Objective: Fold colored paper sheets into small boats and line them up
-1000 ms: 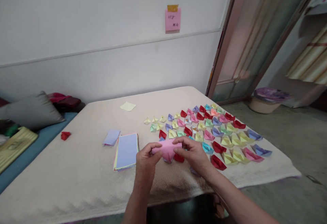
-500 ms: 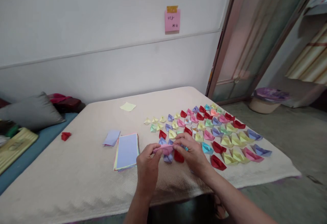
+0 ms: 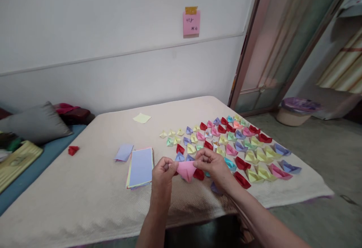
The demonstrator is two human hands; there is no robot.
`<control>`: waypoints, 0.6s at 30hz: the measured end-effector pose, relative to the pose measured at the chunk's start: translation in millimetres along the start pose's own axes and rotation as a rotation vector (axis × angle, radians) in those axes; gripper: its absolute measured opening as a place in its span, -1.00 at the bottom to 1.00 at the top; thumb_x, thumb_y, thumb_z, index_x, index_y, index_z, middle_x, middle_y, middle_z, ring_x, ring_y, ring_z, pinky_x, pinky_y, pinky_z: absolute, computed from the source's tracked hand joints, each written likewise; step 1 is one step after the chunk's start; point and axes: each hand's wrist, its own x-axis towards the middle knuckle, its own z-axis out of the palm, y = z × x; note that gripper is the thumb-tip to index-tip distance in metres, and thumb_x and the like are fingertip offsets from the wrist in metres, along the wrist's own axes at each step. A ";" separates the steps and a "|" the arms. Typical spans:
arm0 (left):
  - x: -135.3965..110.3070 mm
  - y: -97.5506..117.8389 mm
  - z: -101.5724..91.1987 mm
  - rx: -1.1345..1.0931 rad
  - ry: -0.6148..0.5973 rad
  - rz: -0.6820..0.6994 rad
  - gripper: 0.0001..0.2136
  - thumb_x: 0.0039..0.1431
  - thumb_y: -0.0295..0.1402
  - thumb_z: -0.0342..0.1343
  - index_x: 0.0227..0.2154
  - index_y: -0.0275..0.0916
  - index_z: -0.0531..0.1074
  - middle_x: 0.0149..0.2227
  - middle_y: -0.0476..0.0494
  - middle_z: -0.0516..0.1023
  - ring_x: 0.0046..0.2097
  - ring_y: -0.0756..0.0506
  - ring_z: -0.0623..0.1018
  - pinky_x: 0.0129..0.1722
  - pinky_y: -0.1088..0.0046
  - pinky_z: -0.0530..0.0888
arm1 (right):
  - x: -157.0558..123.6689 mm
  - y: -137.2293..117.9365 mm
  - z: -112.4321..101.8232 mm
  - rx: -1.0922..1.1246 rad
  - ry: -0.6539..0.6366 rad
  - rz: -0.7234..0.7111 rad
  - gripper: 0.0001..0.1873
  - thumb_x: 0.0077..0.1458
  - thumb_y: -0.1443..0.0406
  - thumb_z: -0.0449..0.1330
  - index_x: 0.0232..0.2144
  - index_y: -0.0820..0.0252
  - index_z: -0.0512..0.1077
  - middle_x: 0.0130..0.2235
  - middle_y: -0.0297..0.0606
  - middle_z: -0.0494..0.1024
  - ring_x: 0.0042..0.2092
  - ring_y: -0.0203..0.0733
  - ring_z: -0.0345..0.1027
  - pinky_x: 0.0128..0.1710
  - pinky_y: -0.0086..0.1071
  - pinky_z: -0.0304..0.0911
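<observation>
Between my two hands is a folded pink paper boat (image 3: 186,170), its upper edge level and its folded side facing me. My left hand (image 3: 164,172) pinches its left corner between thumb and fingers. Its right corner is pinched by my right hand (image 3: 212,165). Behind and to the right, several folded paper boats in many colours, such as a red paper boat (image 3: 242,164), stand in rows. A red boat just behind the pink one is partly covered by it and by my right hand.
Left of my hands lies a stack of coloured paper (image 3: 141,167), blue on top, beside folded lilac paper (image 3: 123,153). A yellow sheet (image 3: 141,118) and a red folded paper (image 3: 73,150) lie farther off on the pale cover (image 3: 93,180). A pillow (image 3: 36,123) is at left.
The pink boat has been tilted so that its broad face shows, where before mostly its edge showed. Both hands keep their pinch and have shifted slightly.
</observation>
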 end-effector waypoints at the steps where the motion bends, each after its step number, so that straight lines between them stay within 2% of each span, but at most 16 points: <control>1: -0.1 -0.7 0.2 -0.034 0.020 -0.009 -0.80 0.01 -0.27 0.18 -0.49 -0.24 0.28 -0.61 0.12 0.28 -0.54 0.07 0.28 -0.50 0.57 0.20 | -0.2 0.0 -0.1 0.008 -0.029 0.004 -0.81 -0.10 0.29 0.28 -0.41 0.17 0.33 -0.62 -0.51 0.29 -0.63 -0.42 0.07 -0.63 -0.51 -0.01; 5: 0.9 -0.2 1.6 -0.125 0.081 -0.005 -0.76 -0.03 -0.32 0.21 -0.32 -0.23 0.29 -0.60 0.14 0.30 -0.54 0.08 0.32 -0.47 0.58 0.25 | -0.8 1.3 0.6 -0.028 -0.110 -0.009 -0.81 -0.08 0.30 0.27 -0.36 0.18 0.35 -0.62 -0.51 0.30 -0.61 -0.41 0.08 -0.60 -0.50 -0.01; 9: -2.0 3.5 9.7 -0.208 0.063 -0.071 -0.54 -0.12 -0.40 0.25 -0.10 -0.24 0.28 -0.52 0.10 0.38 -0.50 0.07 0.37 -0.45 0.57 0.30 | -0.8 4.7 3.4 -0.042 -0.085 -0.023 -0.81 -0.07 0.27 0.27 -0.38 0.18 0.35 -0.61 -0.50 0.30 -0.60 -0.41 0.08 -0.60 -0.51 -0.02; 12: -4.8 4.4 15.4 -0.230 0.060 -0.132 -0.45 -0.18 -0.43 0.26 -0.04 -0.28 0.26 -0.56 0.12 0.35 -0.54 0.07 0.36 -0.49 0.58 0.28 | 0.0 7.3 2.7 -0.049 -0.084 -0.013 -0.80 -0.07 0.25 0.26 -0.38 0.17 0.34 -0.61 -0.51 0.28 -0.60 -0.41 0.06 -0.60 -0.51 -0.03; 16: -4.3 3.3 13.3 -0.092 0.156 -0.029 -0.45 -0.13 -0.41 0.23 0.00 -0.26 0.26 -0.60 0.14 0.32 -0.56 0.07 0.32 -0.51 0.59 0.27 | 0.8 6.5 -2.0 -0.119 -0.129 -0.018 -0.81 -0.05 0.27 0.23 -0.33 0.15 0.34 -0.62 -0.52 0.28 -0.59 -0.38 0.09 -0.58 -0.50 0.02; 18: -4.2 3.9 10.9 0.055 0.193 0.037 -0.47 -0.11 -0.40 0.21 0.01 -0.23 0.27 -0.56 0.11 0.36 -0.54 0.05 0.34 -0.50 0.57 0.28 | -0.1 3.7 -2.5 -0.205 -0.065 -0.057 -0.83 -0.06 0.32 0.22 -0.33 0.16 0.35 -0.59 -0.48 0.34 -0.56 -0.36 0.14 -0.55 -0.49 0.06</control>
